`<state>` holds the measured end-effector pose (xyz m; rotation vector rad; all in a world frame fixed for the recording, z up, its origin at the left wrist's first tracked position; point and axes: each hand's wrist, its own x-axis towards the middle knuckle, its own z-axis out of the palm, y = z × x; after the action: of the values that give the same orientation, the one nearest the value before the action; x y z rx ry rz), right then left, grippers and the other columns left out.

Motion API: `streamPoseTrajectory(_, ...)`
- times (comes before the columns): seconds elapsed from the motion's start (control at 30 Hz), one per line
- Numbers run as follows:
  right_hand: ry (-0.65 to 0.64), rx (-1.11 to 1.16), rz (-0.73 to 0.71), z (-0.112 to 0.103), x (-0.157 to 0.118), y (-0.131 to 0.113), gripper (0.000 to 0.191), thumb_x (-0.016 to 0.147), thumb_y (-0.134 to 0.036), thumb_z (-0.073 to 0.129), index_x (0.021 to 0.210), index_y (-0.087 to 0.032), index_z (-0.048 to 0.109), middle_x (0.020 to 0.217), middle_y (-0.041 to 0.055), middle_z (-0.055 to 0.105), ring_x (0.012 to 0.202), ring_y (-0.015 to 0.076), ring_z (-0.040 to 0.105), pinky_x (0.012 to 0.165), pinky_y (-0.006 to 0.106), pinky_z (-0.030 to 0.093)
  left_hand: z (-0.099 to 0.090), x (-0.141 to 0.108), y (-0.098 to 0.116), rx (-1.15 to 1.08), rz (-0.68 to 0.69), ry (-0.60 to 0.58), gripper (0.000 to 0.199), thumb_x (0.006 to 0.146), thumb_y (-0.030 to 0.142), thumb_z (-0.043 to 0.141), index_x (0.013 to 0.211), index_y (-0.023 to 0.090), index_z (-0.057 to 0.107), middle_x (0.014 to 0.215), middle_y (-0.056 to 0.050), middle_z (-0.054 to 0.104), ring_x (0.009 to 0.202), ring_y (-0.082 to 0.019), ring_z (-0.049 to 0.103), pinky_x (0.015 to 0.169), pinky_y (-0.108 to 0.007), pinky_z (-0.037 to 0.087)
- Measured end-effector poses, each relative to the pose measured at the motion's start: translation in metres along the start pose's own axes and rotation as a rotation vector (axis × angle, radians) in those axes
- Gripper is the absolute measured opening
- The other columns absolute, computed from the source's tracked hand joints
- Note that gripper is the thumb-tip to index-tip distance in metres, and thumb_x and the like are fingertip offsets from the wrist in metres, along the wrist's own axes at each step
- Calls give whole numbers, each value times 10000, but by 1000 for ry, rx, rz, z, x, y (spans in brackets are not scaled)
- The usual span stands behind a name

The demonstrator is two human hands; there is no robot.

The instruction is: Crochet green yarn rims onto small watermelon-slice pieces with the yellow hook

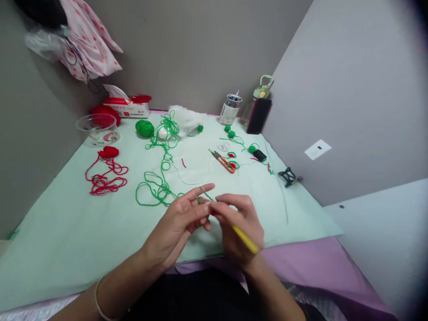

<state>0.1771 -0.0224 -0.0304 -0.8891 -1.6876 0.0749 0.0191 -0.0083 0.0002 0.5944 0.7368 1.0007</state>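
Observation:
My left hand [182, 223] is at the table's front, with green yarn [206, 193] looped over its raised index finger and its thumb pressed to the other fingers. Close against it on the right, my right hand [239, 223] grips a yellow-handled tool [245, 240], probably a crochet hook, its tip hidden at the fingertips. Whatever small piece lies between the two hands is too hidden to make out. From the left hand the yarn runs back to a loose green tangle [160, 189] on the pale green cloth [83, 236].
Orange-handled snips [223, 162], a black clip [288, 177] and small green pieces [231, 133] lie behind the right hand. Red yarn [109, 183] and a clear tub [100, 131] are at left. A pen can [230, 110], bottle [249, 109] and phone [259, 117] stand at the back.

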Motion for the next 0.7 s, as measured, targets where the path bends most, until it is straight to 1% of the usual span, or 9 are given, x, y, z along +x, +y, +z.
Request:
streamPoseTrajectory(0.1, 95, 331, 289, -2, 8, -1, 238, 1028, -149, 543, 1054, -251, 756, 884, 44, 705, 741, 173, 655, 645, 335, 559, 0, 2, 6, -36, -3, 2, 449, 805, 204, 868, 1241, 158, 774, 802, 8, 622, 639, -71, 519, 603, -185, 477)
streamPoseTrajectory(0.17, 95, 464, 375, -1, 13, -2, 203, 1030, -191, 564, 988, -235, 758, 863, 41, 702, 712, 164, 643, 626, 323, 549, 2, 2, 6, 20, 60, -7, 431, 796, 208, 875, 1218, 186, 792, 815, 7, 631, 647, -81, 532, 615, -200, 485)
streamPoseTrajectory(0.27, 37, 432, 354, 2, 15, -4, 171, 1010, -189, 608, 987, -240, 770, 909, 50, 736, 840, 193, 701, 694, 334, 593, 5, 0, 2, 112, 123, -14, 411, 796, 224, 879, 1200, 223, 804, 840, 0, 664, 694, -107, 574, 649, -219, 506)
streamPoseTrajectory(0.37, 29, 229, 239, 4, 9, -6, 231, 995, -126, 611, 1074, -266, 777, 955, 55, 745, 879, 198, 720, 719, 337, 613, 7, 1, -4, 115, 159, 10, 449, 779, 217, 898, 1216, 237, 799, 839, 5, 672, 710, -105, 578, 649, -203, 504)
streamPoseTrajectory(0.47, 1, 21, 59, 2, 4, -5, 310, 962, -85, 646, 1156, -287, 778, 1064, 75, 746, 931, 208, 722, 758, 348, 617, 4, 4, -4, 6, 53, -12, 446, 789, 223, 895, 1224, 213, 800, 734, 31, 607, 589, -60, 484, 552, -166, 453)
streamPoseTrajectory(0.5, 8, 13, 49, 0, 4, -5, 317, 961, -80, 642, 1162, -285, 777, 1063, 75, 747, 932, 208, 719, 763, 349, 612, 3, 5, -2, -39, -3, -27, 420, 802, 224, 885, 1213, 195, 805, 689, 45, 562, 544, -43, 430, 516, -152, 425)
streamPoseTrajectory(0.53, 33, 51, 82, -1, 5, -4, 304, 971, -81, 626, 1147, -278, 776, 1032, 69, 747, 907, 202, 712, 750, 345, 603, 2, 6, 0, -79, -48, -40, 388, 813, 219, 876, 1193, 174, 812, 659, 58, 519, 510, -26, 376, 486, -138, 394)
streamPoseTrajectory(0.6, 103, 222, 239, -3, 8, -2, 255, 1006, -109, 581, 1081, -262, 770, 932, 47, 726, 789, 177, 679, 683, 327, 573, 0, 7, 4, -122, -71, -42, 330, 823, 195, 864, 1147, 147, 824, 638, 74, 465, 481, -5, 306, 450, -117, 347)
streamPoseTrajectory(0.7, 122, 473, 417, -2, 12, -2, 200, 1031, -185, 578, 996, -249, 764, 887, 32, 702, 701, 151, 631, 634, 309, 538, 1, 6, 6, -75, 6, -26, 305, 815, 182, 870, 1118, 179, 828, 697, 55, 545, 469, 6, 347, 442, -117, 361)
